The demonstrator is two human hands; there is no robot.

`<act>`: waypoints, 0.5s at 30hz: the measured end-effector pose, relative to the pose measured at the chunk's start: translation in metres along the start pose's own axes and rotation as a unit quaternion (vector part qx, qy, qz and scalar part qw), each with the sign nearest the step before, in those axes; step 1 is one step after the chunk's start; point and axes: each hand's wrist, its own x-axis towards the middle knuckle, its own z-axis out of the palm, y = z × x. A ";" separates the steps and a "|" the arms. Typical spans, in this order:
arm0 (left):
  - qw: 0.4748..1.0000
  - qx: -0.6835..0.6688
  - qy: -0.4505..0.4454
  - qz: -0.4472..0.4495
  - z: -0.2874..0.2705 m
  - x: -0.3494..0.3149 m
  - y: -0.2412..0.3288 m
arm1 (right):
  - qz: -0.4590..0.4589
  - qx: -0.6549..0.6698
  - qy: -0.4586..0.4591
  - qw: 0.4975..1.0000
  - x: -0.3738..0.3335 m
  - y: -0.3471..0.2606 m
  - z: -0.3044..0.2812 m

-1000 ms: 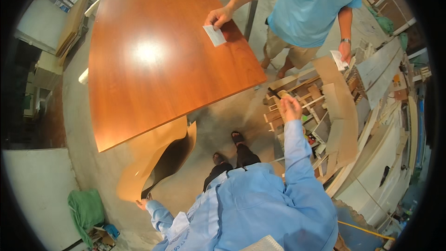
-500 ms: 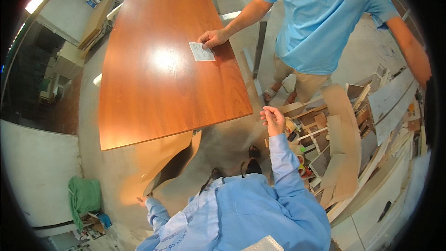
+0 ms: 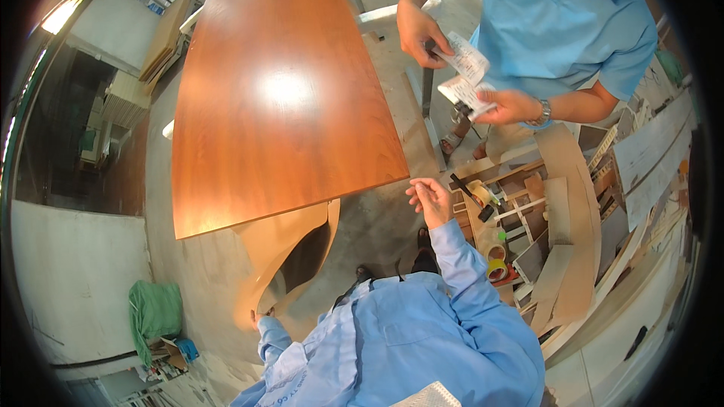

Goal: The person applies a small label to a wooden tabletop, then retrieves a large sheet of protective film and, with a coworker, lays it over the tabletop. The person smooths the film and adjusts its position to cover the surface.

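Observation:
My right hand (image 3: 431,201) is raised beside the near right corner of a glossy reddish-brown wooden board (image 3: 290,132). Its fingers are loosely bent and apart, and nothing shows in them. Low on the left, my left hand (image 3: 260,319) is at the lower tip of a curled tan sheet (image 3: 275,245) under the board's near edge. That hand is small and blurred, so I cannot tell whether it grips the sheet. Across the board's right side, a person in a light blue shirt (image 3: 554,30) holds a white printed slip (image 3: 468,58) and more white papers (image 3: 461,93).
To the right lies a pile of wood offcuts and cardboard strips (image 3: 567,234), with tape rolls (image 3: 497,269) among them. A green cloth bundle (image 3: 156,313) sits at lower left by a white wall (image 3: 79,279). Stacked panels (image 3: 167,30) lean at the far left.
The other person has lifted the slip off the board and now holds papers in both hands. My right hand has shifted slightly left, and my left hand slightly right. The view has moved a little.

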 end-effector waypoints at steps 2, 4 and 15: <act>0.999 0.026 -0.032 -0.002 -0.006 0.002 -0.005 | 0.024 0.002 0.005 1.000 -0.003 0.006 0.002; 0.994 0.063 -0.093 0.009 -0.012 -0.003 -0.005 | 0.032 0.018 0.014 0.999 -0.005 0.010 0.002; 0.871 0.431 -0.191 0.140 -0.008 -0.068 0.049 | -0.157 -0.143 -0.058 0.975 -0.012 0.006 -0.011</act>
